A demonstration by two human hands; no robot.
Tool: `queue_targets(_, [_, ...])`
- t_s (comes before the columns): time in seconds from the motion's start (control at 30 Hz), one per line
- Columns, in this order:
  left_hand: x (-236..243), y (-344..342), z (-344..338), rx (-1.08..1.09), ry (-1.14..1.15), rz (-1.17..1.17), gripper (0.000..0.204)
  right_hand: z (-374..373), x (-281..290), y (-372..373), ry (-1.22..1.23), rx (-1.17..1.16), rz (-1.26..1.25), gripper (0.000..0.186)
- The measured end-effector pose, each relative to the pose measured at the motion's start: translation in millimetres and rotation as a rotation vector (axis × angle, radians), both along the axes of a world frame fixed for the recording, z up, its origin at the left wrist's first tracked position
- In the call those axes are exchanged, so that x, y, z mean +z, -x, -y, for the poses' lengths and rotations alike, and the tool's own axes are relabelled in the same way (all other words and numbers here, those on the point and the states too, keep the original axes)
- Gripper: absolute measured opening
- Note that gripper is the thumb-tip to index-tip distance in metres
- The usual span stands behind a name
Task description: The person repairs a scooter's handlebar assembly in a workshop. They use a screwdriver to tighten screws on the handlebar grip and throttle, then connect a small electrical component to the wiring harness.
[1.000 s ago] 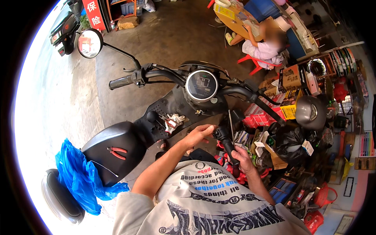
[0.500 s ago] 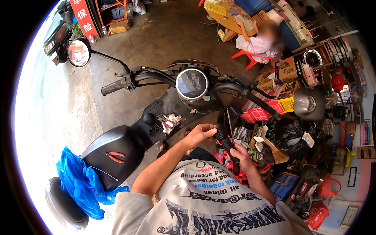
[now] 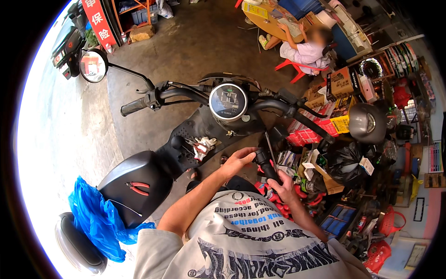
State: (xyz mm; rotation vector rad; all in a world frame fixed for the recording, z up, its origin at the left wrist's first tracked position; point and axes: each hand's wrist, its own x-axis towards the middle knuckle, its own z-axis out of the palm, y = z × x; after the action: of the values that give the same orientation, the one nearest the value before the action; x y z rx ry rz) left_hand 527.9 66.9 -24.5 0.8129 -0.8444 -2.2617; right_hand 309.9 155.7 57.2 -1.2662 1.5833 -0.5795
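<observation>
Between my hands is a black throttle grip (image 3: 265,166), a ribbed tube with a wider collar at its upper end. The fingertips of my left hand (image 3: 240,161) pinch that collar. My right hand (image 3: 284,187) is wrapped round the lower part, whose end is hidden. A thin metal rod (image 3: 270,146) runs just beyond the grip. In front of me stands a scooter with a round dashboard (image 3: 228,101), its display lit. The right handlebar (image 3: 312,124) ends in a bare dark tube, while the left one carries a black grip (image 3: 133,107).
Red-handled pliers (image 3: 138,188) and a blue plastic bag (image 3: 90,221) lie on the scooter seat (image 3: 139,172). White gloves (image 3: 203,148) rest on the footboard. Boxes (image 3: 341,83) and a black bag (image 3: 346,162) crowd the right. A person (image 3: 309,51) sits at a table beyond.
My right hand has shifted slightly up the throttle grip, covering its lower end. The dashboard digits show more brightly. My left hand stays at the collar.
</observation>
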Motion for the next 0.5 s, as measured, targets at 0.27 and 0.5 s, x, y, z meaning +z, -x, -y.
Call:
queue_targets(0.27, [-4,-1,-8,0.127,-0.260,-0.114,0.058,6,2,-36,0.305,0.203,-0.353,0.048])
queue_targets(0.5, [-2,-18,-1,0.206,-0.282,-0.271,0.052,12,-13,-33,0.233,0.135,-0.134,0.034])
